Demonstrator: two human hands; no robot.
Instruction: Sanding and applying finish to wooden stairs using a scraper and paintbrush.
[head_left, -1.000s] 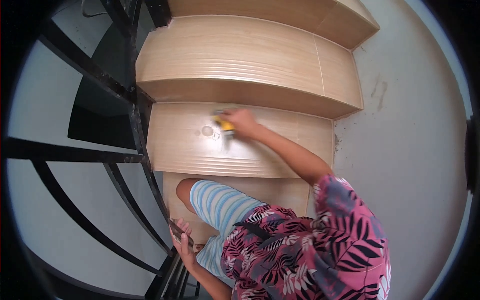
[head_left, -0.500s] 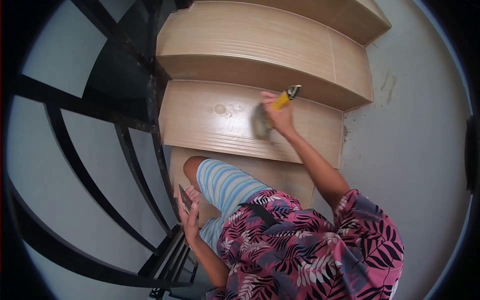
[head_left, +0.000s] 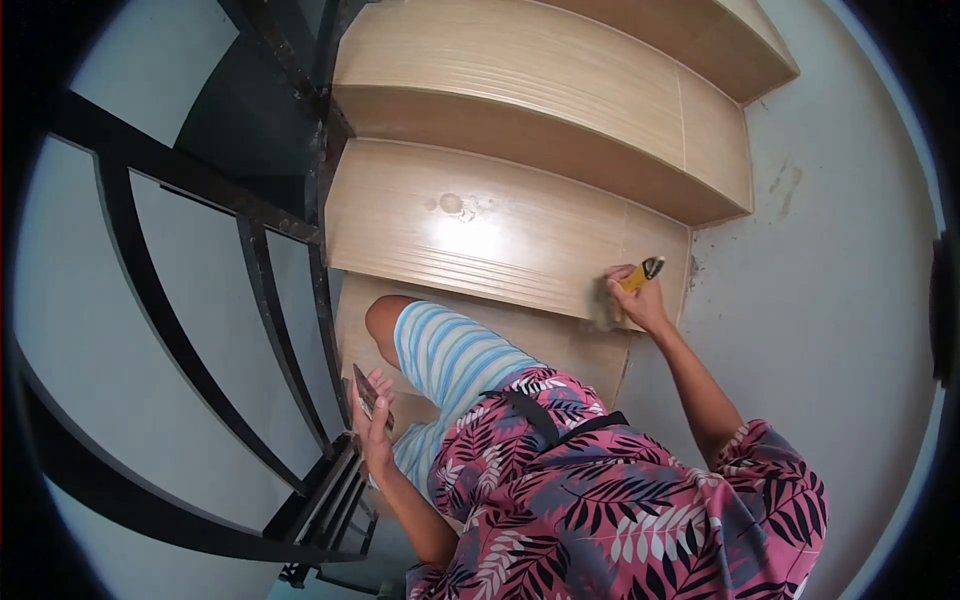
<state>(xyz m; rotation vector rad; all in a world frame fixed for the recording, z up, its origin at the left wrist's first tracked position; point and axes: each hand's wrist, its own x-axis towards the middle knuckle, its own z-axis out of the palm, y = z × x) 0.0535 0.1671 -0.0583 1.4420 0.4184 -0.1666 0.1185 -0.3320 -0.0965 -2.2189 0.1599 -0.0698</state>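
Head view: the right hand (head_left: pixel 645 300), closed round a yellow brush (head_left: pixel 637 279), has moved right along the step (head_left: pixel 540 225); the half-curled left hand (head_left: pixel 376 425) holds a dark flat thing (head_left: pixel 363 386).

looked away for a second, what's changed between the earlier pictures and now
The right hand swept the yellow-handled tool rightward from beside the pale stain to the step's front edge, near the wall. The view shifted slightly. Nothing was grasped or released; the left hand still holds the flat dark object, and the stain remains.
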